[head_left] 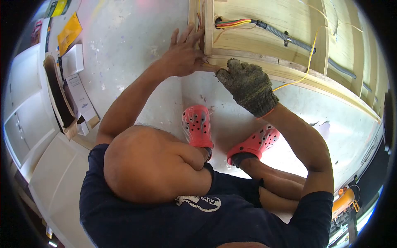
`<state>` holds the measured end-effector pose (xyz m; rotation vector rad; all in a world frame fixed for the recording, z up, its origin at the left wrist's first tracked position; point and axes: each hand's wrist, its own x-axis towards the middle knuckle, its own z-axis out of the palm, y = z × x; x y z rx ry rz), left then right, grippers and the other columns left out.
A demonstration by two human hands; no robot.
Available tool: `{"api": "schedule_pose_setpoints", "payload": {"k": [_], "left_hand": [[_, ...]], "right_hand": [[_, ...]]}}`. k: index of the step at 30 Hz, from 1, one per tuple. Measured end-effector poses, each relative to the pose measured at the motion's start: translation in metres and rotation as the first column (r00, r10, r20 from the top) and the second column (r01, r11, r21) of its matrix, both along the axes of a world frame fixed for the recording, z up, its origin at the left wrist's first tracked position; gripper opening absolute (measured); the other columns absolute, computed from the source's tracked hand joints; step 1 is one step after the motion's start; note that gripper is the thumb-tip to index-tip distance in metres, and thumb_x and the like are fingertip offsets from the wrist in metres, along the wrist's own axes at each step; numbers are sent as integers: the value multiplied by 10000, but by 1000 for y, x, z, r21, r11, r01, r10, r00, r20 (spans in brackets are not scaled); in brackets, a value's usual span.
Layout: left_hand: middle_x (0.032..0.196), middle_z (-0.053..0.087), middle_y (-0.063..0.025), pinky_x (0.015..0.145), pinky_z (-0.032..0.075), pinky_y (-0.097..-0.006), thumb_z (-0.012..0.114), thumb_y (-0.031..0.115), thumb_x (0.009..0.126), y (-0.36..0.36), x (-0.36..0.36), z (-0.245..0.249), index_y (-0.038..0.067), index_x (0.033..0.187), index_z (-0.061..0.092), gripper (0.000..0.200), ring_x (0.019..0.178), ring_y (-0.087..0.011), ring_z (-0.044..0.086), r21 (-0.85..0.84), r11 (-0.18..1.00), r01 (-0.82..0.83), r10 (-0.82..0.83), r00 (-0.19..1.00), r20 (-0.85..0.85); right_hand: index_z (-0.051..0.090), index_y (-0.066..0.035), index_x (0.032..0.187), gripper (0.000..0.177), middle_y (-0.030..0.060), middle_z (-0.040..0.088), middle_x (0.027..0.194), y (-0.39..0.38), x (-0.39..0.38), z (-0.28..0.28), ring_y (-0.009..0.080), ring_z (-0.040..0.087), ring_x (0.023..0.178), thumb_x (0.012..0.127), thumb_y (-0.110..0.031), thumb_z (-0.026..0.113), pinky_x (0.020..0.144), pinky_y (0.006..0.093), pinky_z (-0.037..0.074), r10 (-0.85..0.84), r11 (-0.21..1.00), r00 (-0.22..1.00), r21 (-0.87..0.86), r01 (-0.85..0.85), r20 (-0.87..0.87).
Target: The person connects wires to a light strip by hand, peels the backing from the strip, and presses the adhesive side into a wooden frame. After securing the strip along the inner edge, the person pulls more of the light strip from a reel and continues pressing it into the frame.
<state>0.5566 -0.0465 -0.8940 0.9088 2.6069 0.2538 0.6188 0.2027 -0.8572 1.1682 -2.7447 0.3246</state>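
Note:
My bare left hand [185,53] lies against the corner of a wooden frame [209,31], its fingers spread along the upright and its thumb side near the lower rail. My right hand [249,87], in a dark knitted work glove, is closed at the lower rail [289,72], close to the left hand. What its fingertips grip is hidden by the glove. A thin yellow wire [309,62] runs from beside the right glove up across the frame. Inside the frame, red, green and yellow wires [237,23] enter a grey corrugated conduit [275,32].
Pink clogs [197,126] are on my feet on the pale floor [165,105]. White cabinets [31,103], an open cardboard box [62,93] and a yellow envelope [69,33] are at the left. An orange tool [344,201] lies at the lower right.

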Motion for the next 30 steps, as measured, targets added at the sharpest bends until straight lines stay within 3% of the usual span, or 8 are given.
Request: {"api": "schedule_pose_setpoints", "payload": {"k": [4, 6, 9, 12, 15, 21, 24, 30], "left_hand": [[1615, 276, -149, 1183, 63, -678, 644, 398, 927, 10, -8, 10, 194, 1152, 768, 328, 1524, -422, 91, -110, 994, -11, 17, 998, 57], [1620, 263, -158, 1180, 57, -684, 666, 374, 910, 13, -9, 11, 139, 1166, 758, 359, 1531, -393, 90, -188, 981, -44, 55, 997, 52], [1624, 257, -159, 1179, 46, -687, 680, 357, 901, 20, -12, 33, 97, 1164, 753, 377, 1537, -370, 91, -222, 974, -56, 94, 981, 167], [1626, 257, -150, 1177, 42, -689, 682, 357, 901, 19, -7, 29, 104, 1152, 761, 364, 1538, -368, 87, -187, 978, -95, 117, 987, 110], [1628, 253, -147, 1176, 24, -689, 673, 374, 912, 17, -4, 21, 116, 1123, 776, 349, 1538, -366, 83, -120, 985, -125, 134, 989, 69], [1625, 266, -146, 1161, -27, -697, 607, 461, 954, 15, -2, 17, 181, 1077, 801, 362, 1538, -381, 43, -108, 984, -145, 157, 981, 112], [1623, 277, -139, 1154, -34, -705, 584, 488, 965, 11, 2, 13, 191, 1071, 801, 383, 1537, -388, 28, -33, 987, -154, 157, 981, 111], [1628, 265, -130, 1147, -35, -714, 582, 501, 960, 10, -1, 11, 171, 1083, 798, 413, 1534, -401, 36, -72, 985, -156, 163, 980, 115]], "right_hand": [[661, -137, 1072, 217, 92, 586, 910, 5, 0, -1, 252, 636, 716, 867, -182, 607, 575, 399, 505, -1, 997, 996, 73, -5, 86], [654, -119, 1101, 246, 114, 597, 902, 7, -4, -4, 278, 664, 746, 863, -149, 597, 596, 432, 532, -40, 998, 974, 61, 27, 223], [636, -104, 1093, 241, 128, 600, 895, 9, -6, -3, 297, 680, 783, 857, -127, 589, 621, 443, 546, -52, 997, 953, 75, 31, 300], [621, -100, 1060, 205, 128, 599, 898, 5, -7, -5, 299, 679, 778, 860, -123, 583, 621, 437, 544, -94, 994, 931, 77, 71, 351], [622, -134, 1089, 265, 110, 568, 916, 2, -2, 2, 327, 656, 747, 831, -76, 607, 620, 446, 524, -70, 992, 924, -75, 105, 376], [619, -113, 991, 133, 99, 579, 874, -10, 16, 14, 295, 662, 731, 868, -162, 609, 605, 427, 522, -48, 999, 954, -1, 50, 296], [619, -107, 969, 128, 101, 570, 877, -8, 16, 5, 292, 656, 735, 850, -153, 610, 596, 430, 511, -69, 995, 959, -45, 84, 276], [619, -99, 975, 194, 95, 560, 874, -2, 9, 1, 277, 643, 741, 785, -139, 629, 589, 420, 505, -35, 999, 961, -22, 43, 274]]}}
